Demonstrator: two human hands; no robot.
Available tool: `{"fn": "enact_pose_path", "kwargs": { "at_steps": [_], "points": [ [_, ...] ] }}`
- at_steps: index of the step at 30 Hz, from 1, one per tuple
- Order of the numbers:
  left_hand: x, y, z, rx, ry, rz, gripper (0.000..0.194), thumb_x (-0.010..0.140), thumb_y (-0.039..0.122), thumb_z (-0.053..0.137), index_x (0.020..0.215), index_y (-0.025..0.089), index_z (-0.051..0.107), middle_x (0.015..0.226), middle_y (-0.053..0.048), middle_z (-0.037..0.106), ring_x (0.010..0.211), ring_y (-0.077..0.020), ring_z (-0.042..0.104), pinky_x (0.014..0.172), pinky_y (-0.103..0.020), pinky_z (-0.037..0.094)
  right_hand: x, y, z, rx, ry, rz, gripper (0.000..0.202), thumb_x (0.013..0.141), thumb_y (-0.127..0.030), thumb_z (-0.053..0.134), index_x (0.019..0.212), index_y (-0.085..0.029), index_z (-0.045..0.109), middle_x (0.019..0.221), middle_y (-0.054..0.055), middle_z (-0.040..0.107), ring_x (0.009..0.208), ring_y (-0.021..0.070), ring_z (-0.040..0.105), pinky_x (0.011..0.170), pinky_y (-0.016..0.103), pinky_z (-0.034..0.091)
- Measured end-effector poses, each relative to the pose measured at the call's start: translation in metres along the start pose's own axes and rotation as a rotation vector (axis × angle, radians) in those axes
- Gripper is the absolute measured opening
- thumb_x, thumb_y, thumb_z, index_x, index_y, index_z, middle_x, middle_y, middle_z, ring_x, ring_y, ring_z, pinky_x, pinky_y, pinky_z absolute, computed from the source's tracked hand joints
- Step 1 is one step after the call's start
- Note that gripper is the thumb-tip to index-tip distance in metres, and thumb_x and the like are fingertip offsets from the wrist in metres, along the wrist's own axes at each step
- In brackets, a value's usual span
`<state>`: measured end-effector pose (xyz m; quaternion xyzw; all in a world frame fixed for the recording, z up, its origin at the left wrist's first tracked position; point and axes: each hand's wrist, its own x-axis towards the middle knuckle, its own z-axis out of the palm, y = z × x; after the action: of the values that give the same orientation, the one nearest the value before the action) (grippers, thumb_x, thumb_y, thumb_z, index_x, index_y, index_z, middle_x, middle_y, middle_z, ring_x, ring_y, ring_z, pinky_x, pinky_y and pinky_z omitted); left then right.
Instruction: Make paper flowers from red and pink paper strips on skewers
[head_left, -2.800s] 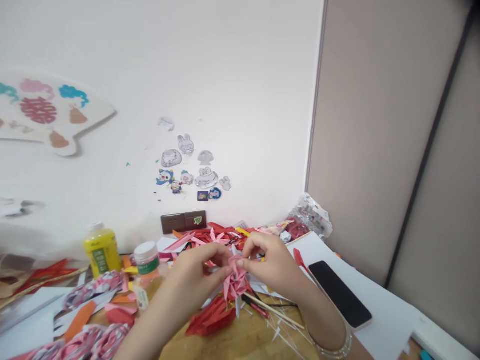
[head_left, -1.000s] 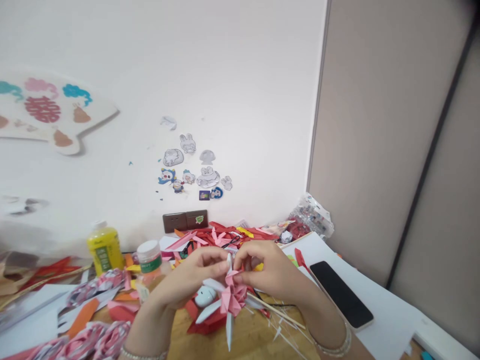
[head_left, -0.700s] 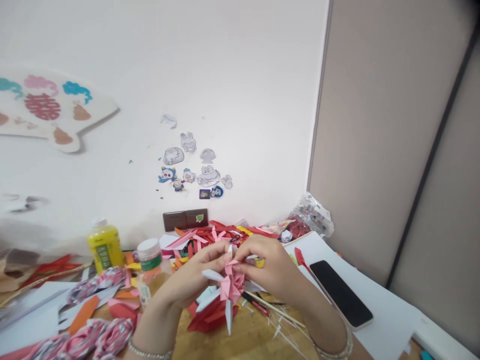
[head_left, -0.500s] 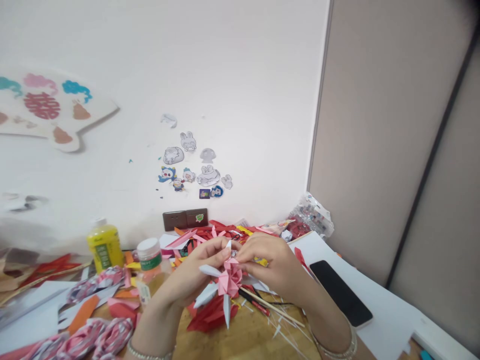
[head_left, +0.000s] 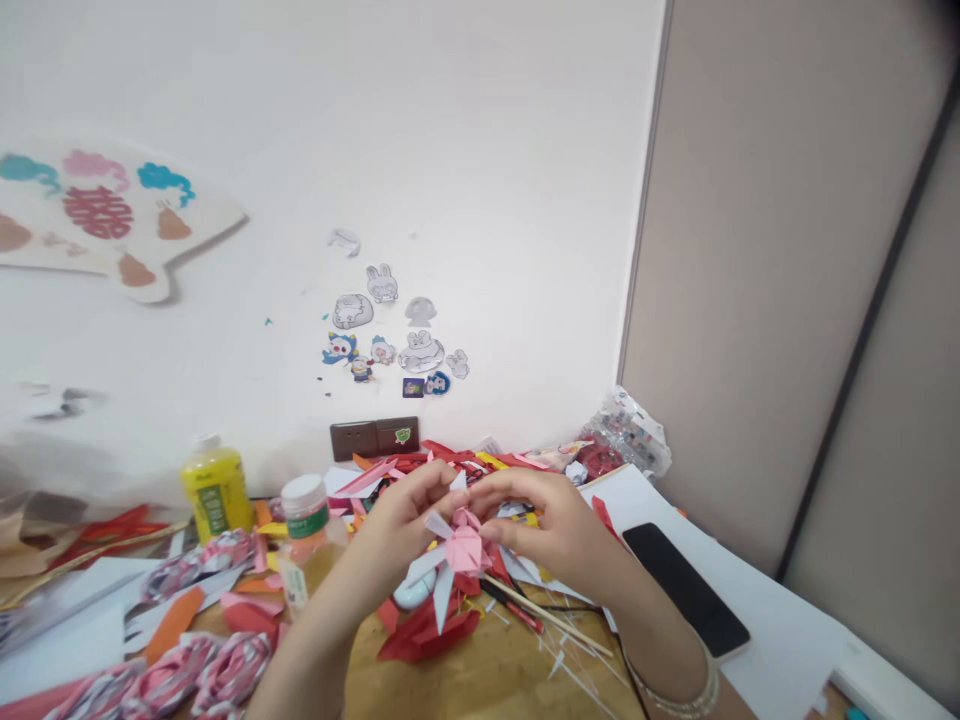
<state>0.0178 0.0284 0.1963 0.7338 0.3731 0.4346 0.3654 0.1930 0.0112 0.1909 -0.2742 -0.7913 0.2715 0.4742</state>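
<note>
A folded pink paper flower (head_left: 465,548) with pointed white paper pieces (head_left: 444,592) around it is held up between both hands above the wooden table. My left hand (head_left: 411,510) grips its upper left side, with fingers closed near a white tip. My right hand (head_left: 534,510) pinches the flower's upper right side between thumb and fingers. The fingertips partly cover the upper part of the flower. Below it lie red folded paper (head_left: 427,635) and thin wooden sticks (head_left: 551,615).
A yellow bottle (head_left: 216,488) and a white-lidded jar (head_left: 306,510) stand at the left. Pink-and-white twisted bundles (head_left: 172,675) lie front left. A black phone (head_left: 686,590) rests on a white sheet (head_left: 787,640) at the right. Red paper scraps line the wall.
The flower has turned, and its white pieces now point in different directions. My right hand's fingers have shifted on it. A rounded white object now shows below left of the flower.
</note>
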Motion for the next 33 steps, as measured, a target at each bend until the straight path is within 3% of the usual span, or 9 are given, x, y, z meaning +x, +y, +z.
{"fn": "enact_pose_path", "kwargs": {
  "at_steps": [5, 9, 16, 21, 23, 27, 33],
  "points": [
    [-0.003, 0.004, -0.001, 0.189, 0.037, 0.064, 0.027, 0.077, 0.038, 0.050, 0.060, 0.021, 0.041, 0.057, 0.006, 0.038, 0.054, -0.0113, 0.036, 0.050, -0.022, 0.029, -0.002, -0.007, -0.002, -0.161, 0.005, -0.067, 0.020, 0.080, -0.021, 0.065, 0.099, -0.024, 0.069, 0.094, 0.001, 0.070, 0.087, 0.0163, 0.064, 0.078, 0.027, 0.048],
    [-0.006, 0.006, 0.001, 0.289, 0.064, 0.053, 0.027, 0.081, 0.039, 0.046, 0.061, 0.021, 0.041, 0.057, 0.006, 0.039, 0.054, -0.0117, 0.037, 0.050, -0.023, 0.029, -0.004, -0.006, -0.002, -0.363, 0.054, -0.150, 0.009, 0.082, -0.019, 0.062, 0.087, -0.020, 0.069, 0.082, 0.002, 0.071, 0.076, 0.0158, 0.064, 0.071, 0.026, 0.046],
    [-0.005, 0.005, 0.003, 0.301, 0.127, 0.061, 0.029, 0.080, 0.039, 0.048, 0.059, 0.021, 0.040, 0.055, 0.007, 0.038, 0.052, -0.0114, 0.037, 0.049, -0.022, 0.030, -0.009, -0.004, 0.001, -0.656, 0.038, -0.438, 0.025, 0.094, -0.018, 0.042, 0.081, -0.019, 0.064, 0.076, 0.005, 0.068, 0.073, 0.0153, 0.061, 0.070, 0.027, 0.046],
    [-0.006, 0.007, -0.005, 0.289, 0.220, 0.085, 0.026, 0.079, 0.040, 0.049, 0.062, 0.020, 0.048, 0.056, 0.005, 0.045, 0.055, -0.0133, 0.045, 0.051, -0.022, 0.035, -0.010, -0.011, 0.001, -0.665, 0.029, -0.562, 0.026, 0.094, -0.013, 0.039, 0.080, -0.019, 0.061, 0.075, 0.004, 0.067, 0.071, 0.0141, 0.060, 0.070, 0.027, 0.047],
    [-0.009, 0.011, -0.005, 0.271, 0.221, 0.111, 0.024, 0.078, 0.040, 0.051, 0.064, 0.020, 0.049, 0.058, 0.004, 0.048, 0.057, -0.0140, 0.049, 0.052, -0.023, 0.037, -0.010, -0.013, 0.003, -0.630, 0.096, -0.564, 0.021, 0.092, -0.013, 0.042, 0.080, -0.018, 0.060, 0.074, 0.004, 0.067, 0.071, 0.0145, 0.060, 0.069, 0.027, 0.047],
    [-0.015, 0.020, 0.002, 0.360, 0.180, 0.176, 0.023, 0.078, 0.035, 0.049, 0.060, 0.021, 0.047, 0.053, 0.006, 0.044, 0.050, -0.0118, 0.042, 0.048, -0.021, 0.033, -0.009, -0.015, 0.005, -0.549, 0.274, -0.522, 0.011, 0.086, -0.015, 0.049, 0.081, -0.018, 0.058, 0.075, 0.005, 0.064, 0.071, 0.0164, 0.057, 0.069, 0.031, 0.047],
    [-0.019, 0.024, 0.007, 0.458, 0.134, 0.229, 0.029, 0.087, 0.035, 0.037, 0.066, 0.020, 0.052, 0.057, 0.004, 0.052, 0.054, -0.0131, 0.049, 0.052, -0.022, 0.037, -0.008, -0.015, 0.009, -0.499, 0.176, -0.452, 0.009, 0.083, -0.018, 0.054, 0.091, -0.017, 0.060, 0.089, 0.007, 0.067, 0.083, 0.0182, 0.059, 0.075, 0.032, 0.047]
  ]
}}
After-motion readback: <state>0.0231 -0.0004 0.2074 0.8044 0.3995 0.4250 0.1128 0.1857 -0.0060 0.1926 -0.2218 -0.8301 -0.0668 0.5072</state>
